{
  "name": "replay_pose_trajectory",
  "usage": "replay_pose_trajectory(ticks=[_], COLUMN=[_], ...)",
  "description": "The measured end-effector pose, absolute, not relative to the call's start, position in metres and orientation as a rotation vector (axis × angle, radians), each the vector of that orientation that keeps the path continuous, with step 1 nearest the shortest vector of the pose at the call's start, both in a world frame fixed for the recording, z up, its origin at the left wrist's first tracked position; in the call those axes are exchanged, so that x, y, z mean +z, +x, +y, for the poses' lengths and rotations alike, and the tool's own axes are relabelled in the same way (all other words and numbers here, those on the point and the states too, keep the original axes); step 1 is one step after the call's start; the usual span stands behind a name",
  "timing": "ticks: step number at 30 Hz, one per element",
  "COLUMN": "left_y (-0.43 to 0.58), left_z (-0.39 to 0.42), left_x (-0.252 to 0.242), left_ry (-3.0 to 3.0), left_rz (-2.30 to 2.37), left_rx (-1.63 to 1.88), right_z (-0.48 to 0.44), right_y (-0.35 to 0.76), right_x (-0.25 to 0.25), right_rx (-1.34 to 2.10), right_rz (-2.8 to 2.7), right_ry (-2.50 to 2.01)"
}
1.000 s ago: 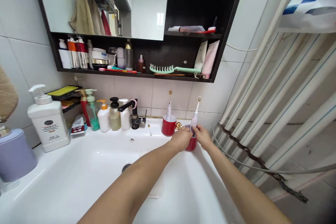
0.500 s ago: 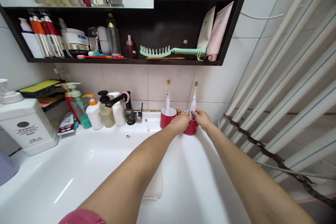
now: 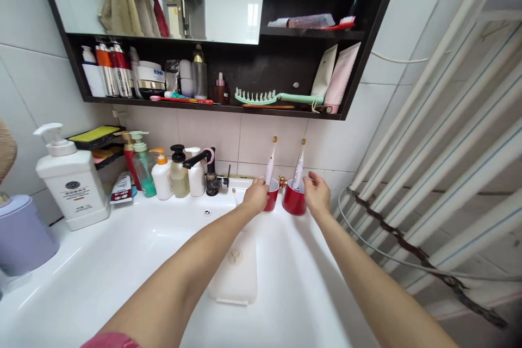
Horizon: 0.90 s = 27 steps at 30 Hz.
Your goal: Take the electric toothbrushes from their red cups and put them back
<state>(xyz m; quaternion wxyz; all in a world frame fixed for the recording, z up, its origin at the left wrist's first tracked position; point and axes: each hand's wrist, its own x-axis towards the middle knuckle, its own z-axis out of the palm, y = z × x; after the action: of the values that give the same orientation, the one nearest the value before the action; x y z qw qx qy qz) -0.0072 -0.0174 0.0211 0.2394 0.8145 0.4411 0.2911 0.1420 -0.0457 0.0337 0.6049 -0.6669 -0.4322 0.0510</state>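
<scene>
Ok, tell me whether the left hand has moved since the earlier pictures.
Yes. Judged against the black faucet, the left hand has moved left, closer to it, from the right red cup to the left red cup.

Your left hand (image 3: 256, 196) covers the left side of the left red cup (image 3: 273, 198); its grip is not verifiable. This cup and the right red cup (image 3: 294, 202) conceal the lower ends of the left toothbrush (image 3: 269, 167) and right toothbrush (image 3: 299, 173). You cannot confirm right hand (image 3: 317, 194) contact with the right red cup. View edges crop your forearms (image 3: 199, 258), the lilac container (image 3: 26, 234) and the mirror (image 3: 230, 0).
</scene>
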Motion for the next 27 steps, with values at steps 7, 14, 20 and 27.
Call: replay_pose_trajectory(ticks=[7,14,20,27], left_y=[-0.051,-0.077,-0.081,-0.067], left_z=[-0.098,-0.15,-0.155,-0.154], left_x=[-0.002,-0.028,-0.044,-0.047], left_ry=[2.504,2.61,2.756,2.702], left_rz=[1.332,1.445,1.438,1.39], left_rx=[0.736,0.615,0.575,0.9], right_z=[-0.069,-0.105,-0.124,-0.143], right_y=[0.066,0.02,0.007,0.023], right_x=[0.008,-0.015,-0.012,0.027], right_rx=[0.308,0.43,0.343,0.01], right_rz=[-1.306,-1.409,-1.295,-1.008], right_ry=[-1.532,-1.621,-1.652,-1.381])
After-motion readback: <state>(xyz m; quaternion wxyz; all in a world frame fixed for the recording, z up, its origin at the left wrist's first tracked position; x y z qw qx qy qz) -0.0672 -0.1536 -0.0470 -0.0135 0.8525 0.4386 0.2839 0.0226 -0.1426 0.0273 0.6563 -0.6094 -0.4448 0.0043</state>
